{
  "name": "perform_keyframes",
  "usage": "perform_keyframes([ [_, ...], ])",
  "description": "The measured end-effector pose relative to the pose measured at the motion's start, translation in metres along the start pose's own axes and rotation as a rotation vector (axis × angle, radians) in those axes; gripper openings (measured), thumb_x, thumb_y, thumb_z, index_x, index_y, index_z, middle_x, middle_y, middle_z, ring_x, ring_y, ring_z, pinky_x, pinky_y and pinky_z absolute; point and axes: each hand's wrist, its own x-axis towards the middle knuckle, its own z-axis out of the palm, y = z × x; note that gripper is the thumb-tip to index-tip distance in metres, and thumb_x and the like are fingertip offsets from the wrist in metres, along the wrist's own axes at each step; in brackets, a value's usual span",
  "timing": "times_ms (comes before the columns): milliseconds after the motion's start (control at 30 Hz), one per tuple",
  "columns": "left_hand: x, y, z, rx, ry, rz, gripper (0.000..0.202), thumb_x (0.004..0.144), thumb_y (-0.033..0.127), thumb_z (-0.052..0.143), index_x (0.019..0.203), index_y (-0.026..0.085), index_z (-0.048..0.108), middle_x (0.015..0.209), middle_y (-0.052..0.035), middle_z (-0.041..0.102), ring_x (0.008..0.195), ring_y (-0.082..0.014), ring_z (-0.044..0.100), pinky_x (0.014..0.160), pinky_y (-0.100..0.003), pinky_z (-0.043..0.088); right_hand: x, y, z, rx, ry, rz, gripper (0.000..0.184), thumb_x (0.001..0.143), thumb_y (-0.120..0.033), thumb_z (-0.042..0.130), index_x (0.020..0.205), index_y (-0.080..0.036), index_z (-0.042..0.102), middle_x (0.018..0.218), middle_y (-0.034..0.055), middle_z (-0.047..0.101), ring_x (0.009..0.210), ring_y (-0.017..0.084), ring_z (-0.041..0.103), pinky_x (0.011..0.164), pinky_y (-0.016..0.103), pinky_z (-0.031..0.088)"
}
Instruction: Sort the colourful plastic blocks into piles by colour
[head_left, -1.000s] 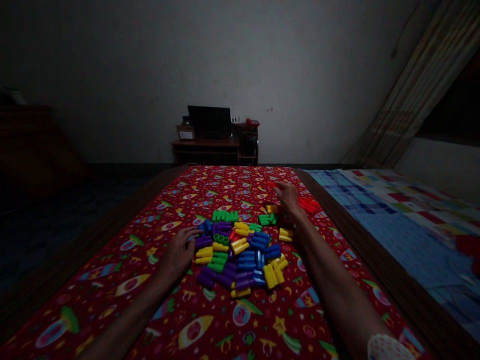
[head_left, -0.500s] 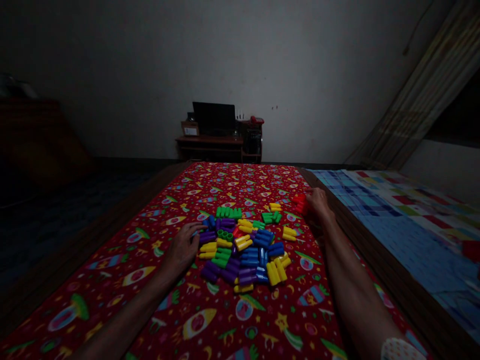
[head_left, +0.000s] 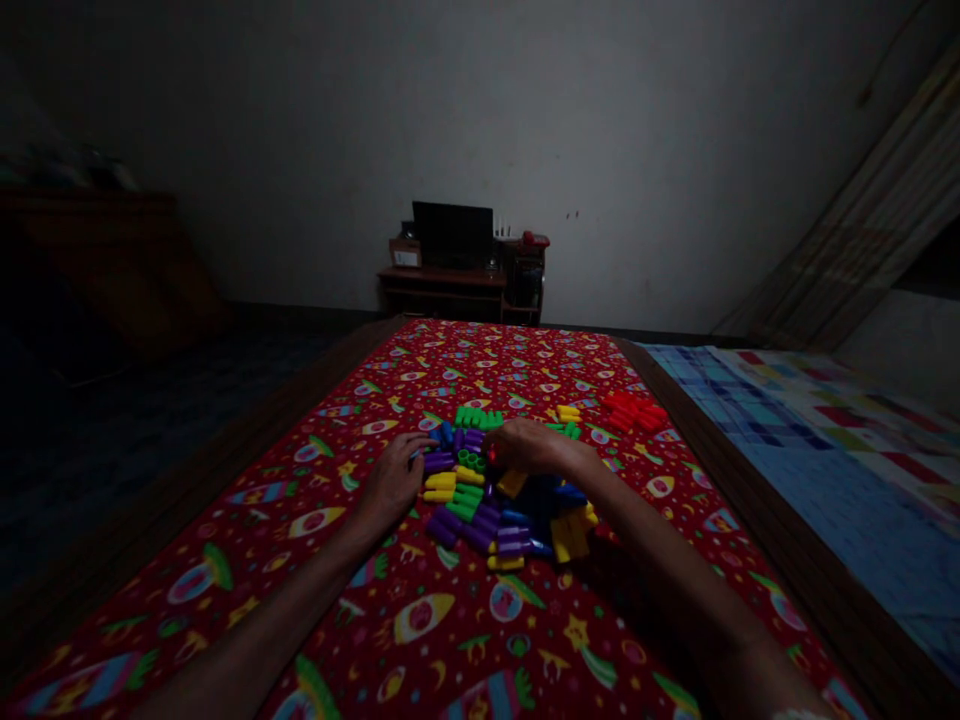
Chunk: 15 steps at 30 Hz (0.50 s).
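1. On a red bedspread point(head_left: 225, 520) printed with rockets and stars, a loose heap of plastic building blocks point(head_left: 461, 505) lies near the middle, in purple, yellow, green and blue. A cluster of red blocks point(head_left: 634, 410) sits farther ahead, toward the right edge of the bed and well apart from the heap.
2. Left hand point(head_left: 394, 480): open, with the fingers spread and slightly curled. It rests at the near-left edge of the heap, its fingertips point(head_left: 424, 450) just beside blue and purple pieces, and it pinches nothing visible.
3. Right hand point(head_left: 534, 447): palm down, with the fingers pressed together and pointing left across the top of the heap, near a green ring-ended block point(head_left: 470, 459). Shadow fills the space under the palm, so I cannot tell whether it holds a piece.
4. Handling: the pieces lie loose and overlapping, so a flat palm would probably shift its neighbours. Taking one piece at a time between the fingertips looks steadier, and more light would help separate the dark blue from the purple.
5. Beyond the bed stand a dark monitor point(head_left: 454, 235) on a wooden desk point(head_left: 442, 277). To the right lie a checked blanket point(head_left: 787, 430) and a curtain point(head_left: 847, 250).
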Motion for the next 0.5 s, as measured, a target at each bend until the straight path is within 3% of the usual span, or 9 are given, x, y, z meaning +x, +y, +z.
perform_keyframes([
  [267, 0.000, 0.005, -0.001, -0.006, -0.020, -0.014, 0.034, 0.082, 0.022, 0.039, 0.093, 0.021, 0.071, 0.106, -0.0074, 0.065, 0.101, -0.0223, 0.061, 0.094, -0.041, 0.051, -0.007, 0.009, 0.003, -0.056, 0.027, 0.071, 0.021, 0.078, -0.012, 0.063, 0.096, -0.019, 0.071, 0.083, 0.0058, 0.071, 0.075, 0.016, 0.062, 0.058, 0.020, 0.037],
  [400, 0.001, 0.005, -0.001, 0.004, -0.023, -0.017, 0.034, 0.082, 0.023, 0.039, 0.094, 0.021, 0.071, 0.106, -0.0076, 0.065, 0.101, -0.0221, 0.061, 0.094, -0.041, 0.051, -0.013, 0.009, 0.007, 0.008, 0.108, 0.041, 0.016, 0.079, -0.016, 0.065, 0.095, -0.016, 0.069, 0.084, 0.0064, 0.069, 0.073, 0.014, 0.060, 0.060, 0.021, 0.038],
  [500, 0.001, 0.006, -0.002, 0.008, -0.030, -0.020, 0.034, 0.081, 0.023, 0.039, 0.093, 0.020, 0.071, 0.107, -0.0085, 0.064, 0.101, -0.0229, 0.061, 0.094, -0.042, 0.051, -0.019, 0.017, 0.011, 0.136, 0.248, 0.013, 0.016, 0.079, -0.017, 0.066, 0.094, -0.015, 0.067, 0.089, 0.0069, 0.070, 0.077, 0.015, 0.063, 0.065, 0.022, 0.041],
])
